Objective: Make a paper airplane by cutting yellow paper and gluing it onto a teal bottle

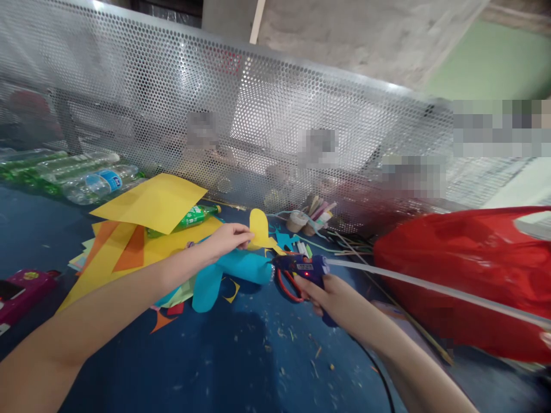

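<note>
My left hand (232, 236) pinches the edge of a yellow paper cutout (259, 225) with a rounded top, held upright. My right hand (325, 295) is wrapped round a dark blue hot glue gun (303, 264) with a small red light lit. A long whitish glue stick (387, 275) runs out of its back to the right. The gun's nozzle points left, close to the end of a rolled blue paper piece (247, 266) below my left hand; I cannot tell if they touch. A rounded blue paper strip (208, 289) extends from the roll. Red-handled scissors (287, 291) lie partly hidden behind the gun.
Yellow sheets (150, 201) and orange paper (130, 252) lie left, by a green bottle (198, 215). Several clear bottles (97, 183) line the back left. A purple device (30, 289) sits far left, a red bag (456, 275) right. A perforated metal panel (159, 97) stands behind.
</note>
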The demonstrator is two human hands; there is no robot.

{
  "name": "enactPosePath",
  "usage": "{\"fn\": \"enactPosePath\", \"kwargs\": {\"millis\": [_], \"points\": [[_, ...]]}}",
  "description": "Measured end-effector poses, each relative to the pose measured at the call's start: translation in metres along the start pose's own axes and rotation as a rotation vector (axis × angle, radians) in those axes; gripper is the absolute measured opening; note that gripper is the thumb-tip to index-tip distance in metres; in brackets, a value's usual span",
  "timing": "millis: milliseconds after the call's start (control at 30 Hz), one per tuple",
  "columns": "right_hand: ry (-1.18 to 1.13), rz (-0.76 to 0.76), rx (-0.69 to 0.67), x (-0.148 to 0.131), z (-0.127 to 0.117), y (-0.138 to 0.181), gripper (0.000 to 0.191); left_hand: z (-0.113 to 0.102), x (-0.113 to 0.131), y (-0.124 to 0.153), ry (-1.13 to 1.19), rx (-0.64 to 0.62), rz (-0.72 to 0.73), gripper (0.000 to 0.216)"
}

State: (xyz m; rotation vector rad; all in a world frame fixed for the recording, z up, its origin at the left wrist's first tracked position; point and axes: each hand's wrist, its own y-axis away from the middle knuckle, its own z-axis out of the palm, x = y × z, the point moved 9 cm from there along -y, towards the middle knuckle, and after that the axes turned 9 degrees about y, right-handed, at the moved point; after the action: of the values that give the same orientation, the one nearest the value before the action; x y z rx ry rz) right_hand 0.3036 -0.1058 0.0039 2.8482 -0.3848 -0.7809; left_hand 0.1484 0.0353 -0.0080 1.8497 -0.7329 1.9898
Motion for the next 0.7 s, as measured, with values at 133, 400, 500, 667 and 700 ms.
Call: {"fn": "enactPosePath", "kwargs": {"millis": [133, 400, 500, 667, 700], "points": [[-0.036, -0.060, -0.020, -0.017, 0.004, 0.001, 0.040, 0.000, -0.001, 0.000, -0.003, -0.001, -0.010, 0.017], [-0.024, 0.010, 0.006, 0.002, 0.000, -0.001, 0.044, 0.000, -0.001, 0.000, -0.011, -0.006, -0.009, 0.018], [-0.061, 0.052, 0.033, 0.012, -0.004, 0.003, 0.043, 0.000, 0.002, 0.002, -0.021, -0.011, 0.001, 0.017], [-0.329, 0.016, 0.163, 0.018, -0.014, 0.011, 0.045, 0.000, 0.003, 0.003, -0.030, -0.006, -0.013, 0.017], [-0.377, 0.030, 0.208, 0.024, -0.016, 0.011, 0.046, 0.000, 0.003, 0.003, -0.026, -0.003, -0.014, 0.016]]}}
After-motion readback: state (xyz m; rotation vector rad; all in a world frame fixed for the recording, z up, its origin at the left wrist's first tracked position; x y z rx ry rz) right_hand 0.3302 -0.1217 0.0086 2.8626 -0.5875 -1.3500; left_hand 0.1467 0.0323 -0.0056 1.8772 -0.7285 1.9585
